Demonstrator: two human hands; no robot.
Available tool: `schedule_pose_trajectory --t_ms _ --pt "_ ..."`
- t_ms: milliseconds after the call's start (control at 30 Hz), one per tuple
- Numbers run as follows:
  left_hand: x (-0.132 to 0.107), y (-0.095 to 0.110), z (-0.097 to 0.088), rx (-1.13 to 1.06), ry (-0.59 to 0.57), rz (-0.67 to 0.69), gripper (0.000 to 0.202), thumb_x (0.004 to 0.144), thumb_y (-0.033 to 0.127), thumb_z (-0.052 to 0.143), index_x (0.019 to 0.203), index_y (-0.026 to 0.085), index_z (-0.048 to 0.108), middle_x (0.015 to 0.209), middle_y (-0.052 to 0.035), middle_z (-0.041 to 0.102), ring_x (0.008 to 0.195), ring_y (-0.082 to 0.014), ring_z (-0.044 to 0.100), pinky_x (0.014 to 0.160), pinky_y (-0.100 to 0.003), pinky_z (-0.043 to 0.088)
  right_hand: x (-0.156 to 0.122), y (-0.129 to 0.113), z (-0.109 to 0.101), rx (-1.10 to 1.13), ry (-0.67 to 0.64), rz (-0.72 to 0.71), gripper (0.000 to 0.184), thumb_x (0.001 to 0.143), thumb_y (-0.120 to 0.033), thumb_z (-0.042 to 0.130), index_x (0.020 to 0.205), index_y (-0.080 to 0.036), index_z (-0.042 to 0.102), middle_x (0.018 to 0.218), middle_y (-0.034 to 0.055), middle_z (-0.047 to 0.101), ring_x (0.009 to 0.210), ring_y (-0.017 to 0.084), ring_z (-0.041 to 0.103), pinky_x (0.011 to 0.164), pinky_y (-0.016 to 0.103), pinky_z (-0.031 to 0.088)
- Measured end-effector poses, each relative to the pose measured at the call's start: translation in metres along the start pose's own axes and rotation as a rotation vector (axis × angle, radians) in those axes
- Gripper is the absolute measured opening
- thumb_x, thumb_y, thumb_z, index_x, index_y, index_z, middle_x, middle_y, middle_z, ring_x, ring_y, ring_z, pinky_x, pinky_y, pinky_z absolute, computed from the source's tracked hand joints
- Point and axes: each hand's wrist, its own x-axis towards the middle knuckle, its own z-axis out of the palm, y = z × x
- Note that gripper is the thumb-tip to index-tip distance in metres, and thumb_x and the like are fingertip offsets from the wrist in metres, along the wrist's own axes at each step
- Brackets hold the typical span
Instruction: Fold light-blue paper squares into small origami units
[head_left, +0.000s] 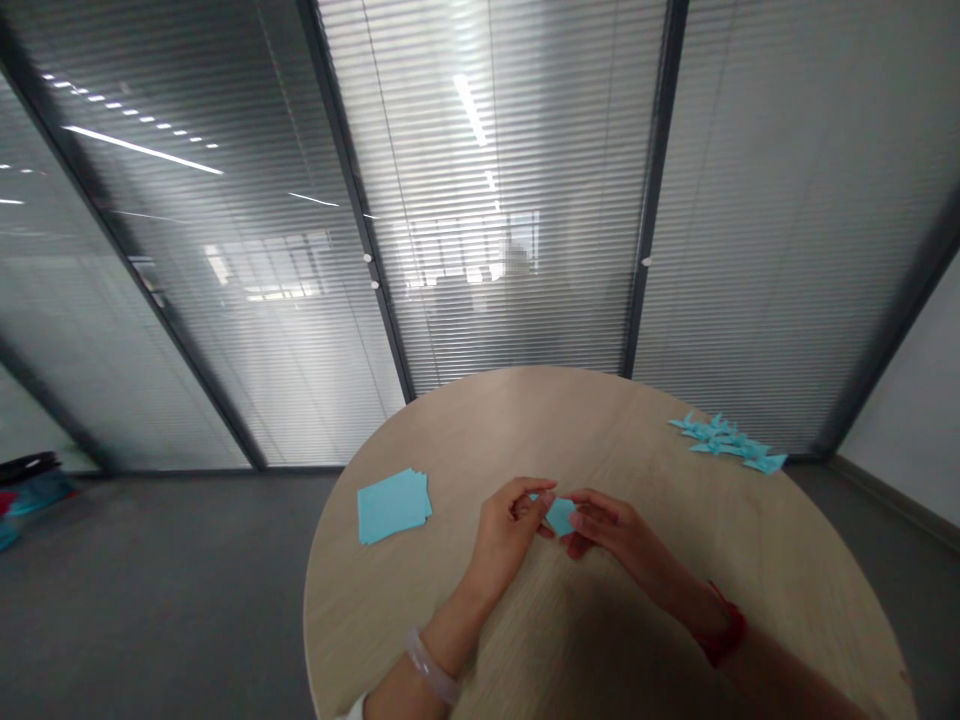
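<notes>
Paper (560,517) is held over a table (517,425) near blinds (585,150).

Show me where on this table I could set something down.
Bare wood shows on the round table beyond the left hand and right hand, between the blue sheets and folded blue pieces; another patch lies between those pieces and the right forearm. Crowded: where both hands hold the blue paper.

Left hand (510,515) and right hand (613,525) nearly meet, each apparently pinching.
</notes>
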Motion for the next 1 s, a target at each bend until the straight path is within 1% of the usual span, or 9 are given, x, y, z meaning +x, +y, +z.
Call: schedule_pose_trajectory --t_ms 133,233,300,433,567,733,867,1000 --pt "0.0005 0.0028 -0.0006 -0.035 0.046 -0.004 0.027 0.077 0.035 0.065 0.093 0.013 0.068 0.067 -0.0007 0.066 0.05 -0.0112 0.06 0.051 -0.022 0.051 -0.0019 -0.0003 0.0011 0.01 -0.029 -0.006 0.044 0.079 -0.054 0.063 0.102 -0.016 0.062 0.072 0.0044 0.07 0.063 0.018 0.065 0.064 0.032 0.053" --pt "0.0011 0.0032 -0.0017 -0.022 0.067 0.006 0.027 0.077 0.034 0.065 0.093 0.013 0.068 0.063 0.0005 0.064 0.049 -0.0113 0.06 0.05 -0.021 0.051 -0.0026 -0.0001 0.0019 0.02 -0.045 -0.008 0.045 0.08 -0.056 0.061 0.102 -0.016 0.061 0.072 0.0044 0.07 0.063 0.017 0.065 0.063 0.032 0.052" --pt "0.0012 0.0033 -0.0019 -0.013 0.073 0.011 0.026 0.077 0.034 0.065 0.092 0.013 0.069 0.063 0.0005 0.065 0.048 -0.011 0.06 0.049 -0.021 0.05 -0.0032 -0.0014 0.0027 0.033 -0.051 -0.004 0.045 0.081 -0.056 0.06 0.101 -0.015 0.061 0.073 0.0045 0.069 0.063 0.017 0.064 0.063 0.031 0.052" --pt "0.0005 0.0015 -0.0007 -0.007 0.029 0.001 0.025 0.077 0.035 0.065 0.089 0.013 0.069 0.065 -0.0007 0.066 0.049 -0.0117 0.061 0.049 -0.022 0.05 -0.0049 -0.0069 0.0053 0.068 -0.066 -0.01 0.045 0.082 -0.057 0.059 0.099 -0.016 0.062 0.077 0.0046 0.068 0.066 0.017 0.065 0.063 0.031 0.051" --pt "-0.0002 -0.0029 0.0004 0.04 0.002 0.014 0.024 0.078 0.035 0.064 0.088 0.013 0.069 0.063 -0.0008 0.064 0.051 -0.0122 0.06 0.051 -0.022 0.051 -0.0053 -0.0097 0.0074 0.058 -0.119 -0.003 0.042 0.08 -0.056 0.061 0.099 -0.018 0.062 0.081 0.004 0.067 0.069 0.018 0.065 0.065 0.031 0.052" --pt "-0.0014 -0.0042 0.0 0.134 -0.011 0.046 0.025 0.081 0.035 0.061 0.09 0.013 0.07 0.06 -0.0004 0.061 0.052 -0.0125 0.059 0.051 -0.022 0.049 -0.0043 -0.0075 0.0077 0.003 -0.144 -0.002 0.042 0.08 -0.057 0.062 0.093 -0.017 0.063 0.076 0.0031 0.065 0.066 0.018 0.064 0.064 0.032 0.053" --pt "-0.003 -0.0017 0.0002 0.21 -0.023 0.079 0.023 0.083 0.034 0.059 0.089 0.015 0.071 0.068 -0.0023 0.065 0.054 -0.0125 0.06 0.053 -0.022 0.047 -0.0042 -0.0067 0.0075 -0.023 -0.145 -0.012 0.045 0.078 -0.058 0.062 0.094 -0.016 0.062 0.08 0.0042 0.066 0.069 0.018 0.065 0.063 0.032 0.053" --pt "-0.0038 -0.0004 0.0004 0.255 -0.031 0.096 0.022 0.084 0.033 0.057 0.089 0.017 0.07 0.071 -0.003 0.066 0.056 -0.0133 0.061 0.055 -0.023 0.047 -0.0018 -0.0029 0.0059 -0.058 -0.153 0.003 0.045 0.077 -0.059 0.062 0.091 -0.016 0.061 0.072 0.0033 0.067 0.064 0.018 0.065 0.062 0.032 0.053"
